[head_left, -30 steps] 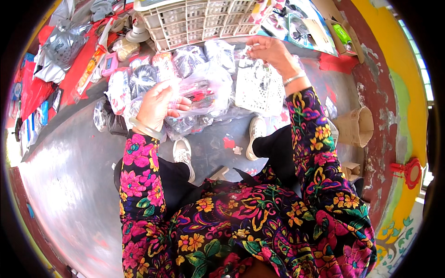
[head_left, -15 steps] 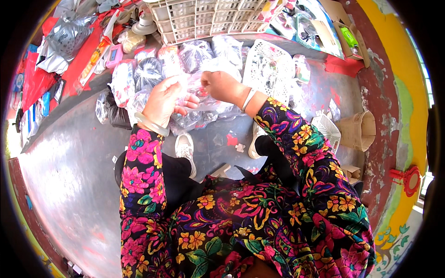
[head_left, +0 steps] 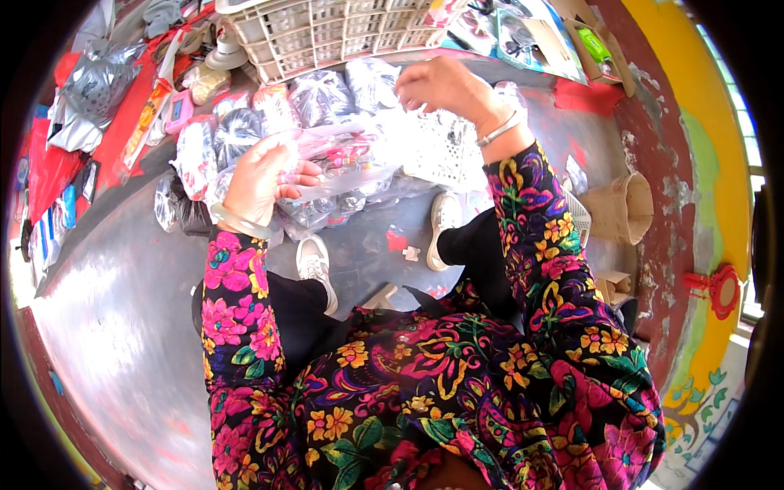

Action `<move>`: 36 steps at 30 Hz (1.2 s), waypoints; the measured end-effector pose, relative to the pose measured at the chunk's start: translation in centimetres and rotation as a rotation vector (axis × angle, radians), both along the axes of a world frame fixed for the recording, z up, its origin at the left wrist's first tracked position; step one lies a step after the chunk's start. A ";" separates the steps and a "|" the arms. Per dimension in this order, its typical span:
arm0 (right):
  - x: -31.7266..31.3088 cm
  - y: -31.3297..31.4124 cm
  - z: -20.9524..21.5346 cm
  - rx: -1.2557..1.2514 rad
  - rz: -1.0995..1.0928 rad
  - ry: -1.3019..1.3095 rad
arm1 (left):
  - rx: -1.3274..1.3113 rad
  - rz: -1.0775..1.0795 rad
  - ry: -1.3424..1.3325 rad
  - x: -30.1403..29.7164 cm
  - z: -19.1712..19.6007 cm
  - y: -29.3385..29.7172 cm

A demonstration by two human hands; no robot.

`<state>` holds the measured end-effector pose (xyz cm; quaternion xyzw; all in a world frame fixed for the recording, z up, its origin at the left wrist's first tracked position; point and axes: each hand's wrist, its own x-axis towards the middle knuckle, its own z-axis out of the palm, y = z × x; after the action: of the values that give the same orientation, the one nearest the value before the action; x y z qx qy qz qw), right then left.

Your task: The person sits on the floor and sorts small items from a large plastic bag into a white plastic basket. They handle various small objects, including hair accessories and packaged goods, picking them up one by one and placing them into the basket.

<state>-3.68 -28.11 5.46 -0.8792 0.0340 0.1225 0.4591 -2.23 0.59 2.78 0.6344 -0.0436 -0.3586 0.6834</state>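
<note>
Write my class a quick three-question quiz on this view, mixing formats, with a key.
1. Which hand holds the translucent bag?
2. True or false: the beige plastic crate stands beyond the wrapped packs.
3. Fill in: around the wrist of the right hand is a ____.

Key: 1. The left hand. 2. True. 3. Bangle.

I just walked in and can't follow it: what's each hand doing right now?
Left hand: holding a clear plastic bag.
Right hand: fingers loosely bent, near the white basket; can't tell if it holds anything.
</note>
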 end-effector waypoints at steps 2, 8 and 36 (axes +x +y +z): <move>0.5 -3.2 -2.0 -0.104 -0.122 -0.040 | -0.053 -0.011 0.045 0.2 -0.1 0.1; 2.4 -8.1 -12.2 -0.724 0.056 0.216 | -0.110 0.029 0.148 0.3 0.3 0.7; -0.8 -10.0 -20.8 -1.157 0.546 0.253 | -0.076 0.001 0.077 0.6 -0.1 0.6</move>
<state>-4.49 -38.11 -15.34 -0.9403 -0.0762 0.2990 -0.1436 -1.62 1.23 2.70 0.5938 -0.0303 -0.3807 0.7082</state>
